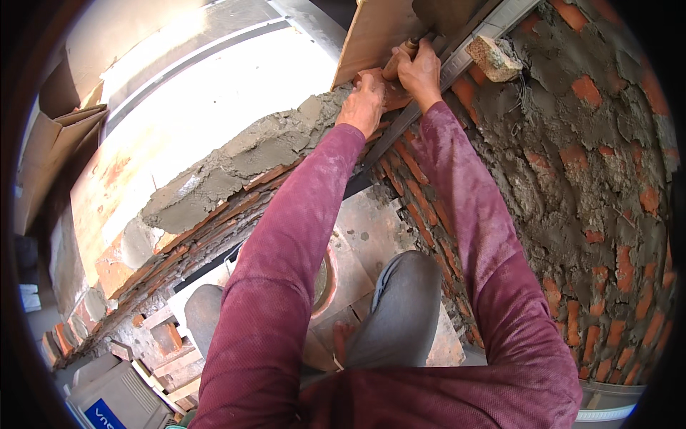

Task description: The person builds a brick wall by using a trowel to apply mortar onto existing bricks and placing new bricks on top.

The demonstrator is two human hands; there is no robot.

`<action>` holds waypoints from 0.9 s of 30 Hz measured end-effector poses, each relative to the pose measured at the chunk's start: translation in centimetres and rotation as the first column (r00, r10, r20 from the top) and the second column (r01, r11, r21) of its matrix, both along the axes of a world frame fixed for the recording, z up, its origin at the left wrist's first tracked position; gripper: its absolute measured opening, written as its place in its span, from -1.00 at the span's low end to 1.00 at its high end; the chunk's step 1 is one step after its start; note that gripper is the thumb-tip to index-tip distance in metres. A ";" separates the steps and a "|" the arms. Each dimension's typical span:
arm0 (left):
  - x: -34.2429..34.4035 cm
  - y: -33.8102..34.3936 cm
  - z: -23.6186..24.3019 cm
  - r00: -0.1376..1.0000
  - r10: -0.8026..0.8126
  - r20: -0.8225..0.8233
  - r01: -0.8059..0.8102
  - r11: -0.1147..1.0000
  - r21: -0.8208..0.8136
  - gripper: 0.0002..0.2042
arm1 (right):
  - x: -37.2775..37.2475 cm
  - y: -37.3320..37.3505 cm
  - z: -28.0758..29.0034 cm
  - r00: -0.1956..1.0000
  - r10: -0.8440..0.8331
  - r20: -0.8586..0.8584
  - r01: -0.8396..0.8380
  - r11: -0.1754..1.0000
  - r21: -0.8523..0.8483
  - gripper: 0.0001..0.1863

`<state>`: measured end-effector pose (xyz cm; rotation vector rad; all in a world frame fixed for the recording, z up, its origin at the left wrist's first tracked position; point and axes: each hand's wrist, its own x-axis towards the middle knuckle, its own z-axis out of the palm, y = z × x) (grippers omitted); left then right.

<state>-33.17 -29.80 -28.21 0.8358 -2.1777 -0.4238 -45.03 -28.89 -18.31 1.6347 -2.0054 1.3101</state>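
Note:
At the top middle, my left hand (pixel 362 104) bends its fingers over a red brick (pixel 395 96) at the end of the low brick wall. Close to its right, my right hand (pixel 420 71) is wrapped round the wooden handle (pixel 391 68) of what looks like a trowel. The handle's butt points down toward the brick; whether it touches I cannot tell. Its dark metal part lies in shade beyond my fingers, its shape hard to make out. Wet grey mortar (pixel 243 161) runs along the wall top, left of my left hand.
A brown board (pixel 375 36) stands upright behind my hands. A long metal straightedge (pixel 493 32) slants beside my right hand, with a rough brick chunk (pixel 494 58) against it. The mortar-smeared brick wall (pixel 557 186) fills the right. Cardboard (pixel 53 154) is at left, a grey case (pixel 118 397) lower left.

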 end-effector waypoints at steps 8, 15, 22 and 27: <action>-0.5 -0.3 -0.7 1.000 0.027 0.012 -0.026 0.998 -0.059 -0.62 | 0.0 0.1 -0.3 0.999 0.035 0.006 -0.035 0.998 -0.047 -0.64; -0.2 -0.2 -0.1 0.997 0.032 0.067 -0.030 0.999 -0.035 -0.63 | 0.0 0.9 -1.0 0.994 0.083 0.072 -0.078 0.994 -0.082 -0.63; 0.2 -0.6 0.0 0.993 0.011 0.115 -0.008 1.000 -0.025 -0.63 | -0.3 0.5 -0.7 0.998 0.058 0.016 -0.058 0.998 0.017 -0.56; 0.5 -1.3 1.1 0.974 0.038 0.224 -0.013 0.994 -0.113 -0.70 | -1.3 1.0 -0.5 0.995 0.092 0.041 -0.092 0.996 0.006 -0.57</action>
